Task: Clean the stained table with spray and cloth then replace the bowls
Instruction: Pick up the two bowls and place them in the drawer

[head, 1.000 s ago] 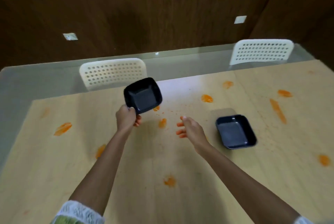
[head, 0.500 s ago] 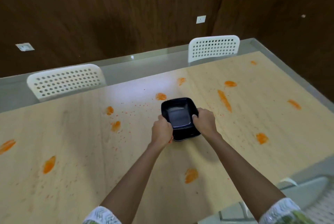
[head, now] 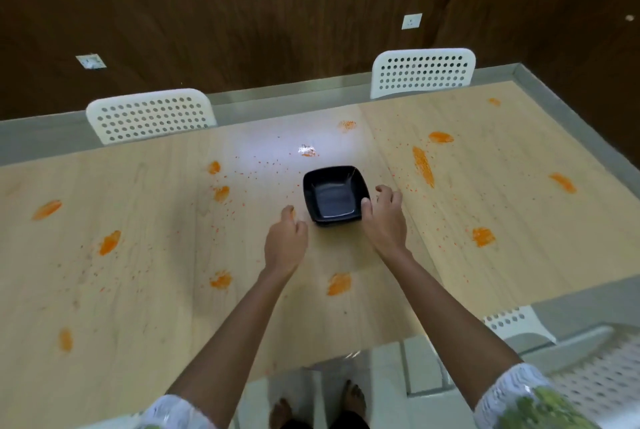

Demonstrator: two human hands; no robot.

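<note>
Dark wood panelling backs a pale tabletop point(head: 145, 290) smeared with orange stains point(head: 423, 166). Near its middle sit the black bowls point(head: 332, 198) (apparently two, nested). The right hand point(head: 382, 217) has its fingers loosely curled at the stack's right rim, thumb touching; the left hand point(head: 285, 241) hovers just beside, half-open, holding nothing. Judged step: clearing the bowls away — next comes a firm grip and a lift. Two white chairs point(head: 152, 115) stand beyond.

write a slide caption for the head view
Both hands, left and right, flank stacked black bowls on an orange-stained table.
</note>
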